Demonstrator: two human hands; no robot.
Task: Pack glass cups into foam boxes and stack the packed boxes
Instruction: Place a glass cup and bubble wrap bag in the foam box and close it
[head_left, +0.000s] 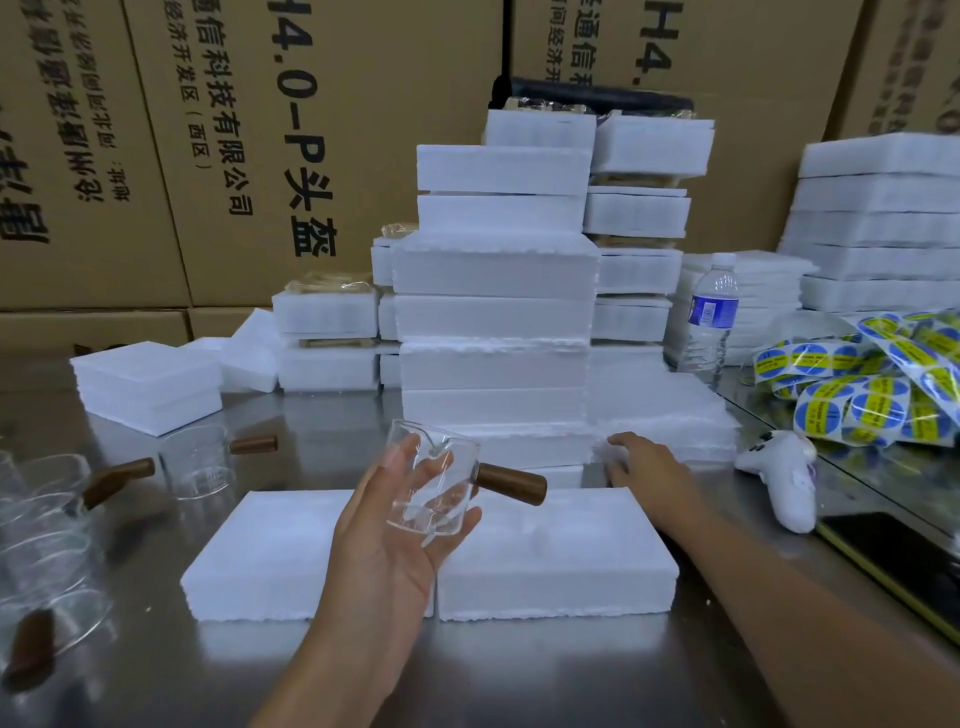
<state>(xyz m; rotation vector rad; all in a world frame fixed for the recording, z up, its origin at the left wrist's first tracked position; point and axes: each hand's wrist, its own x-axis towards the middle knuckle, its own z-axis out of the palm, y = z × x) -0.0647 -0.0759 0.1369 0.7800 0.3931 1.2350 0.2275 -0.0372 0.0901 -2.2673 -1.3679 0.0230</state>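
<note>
My left hand (387, 540) holds a clear glass cup (434, 480) with a brown wooden side handle, tilted, above two white foam box halves (561, 556) lying side by side at the front of the steel table. My right hand (649, 475) reaches to the back right of the foam halves, its fingers on a low pile of foam pieces (670, 423). A tall stack of foam boxes (496, 312) rises just behind. More glass cups with wooden handles (197, 462) stand at the left.
Cardboard cartons (260, 130) wall the back. A water bottle (711, 322), a heap of blue-yellow sticker rolls (872, 379), a white controller (784, 478) and a dark phone (893, 556) sit at the right. Further foam stacks (878, 223) stand at the far right, loose foam boxes (148, 384) at the left.
</note>
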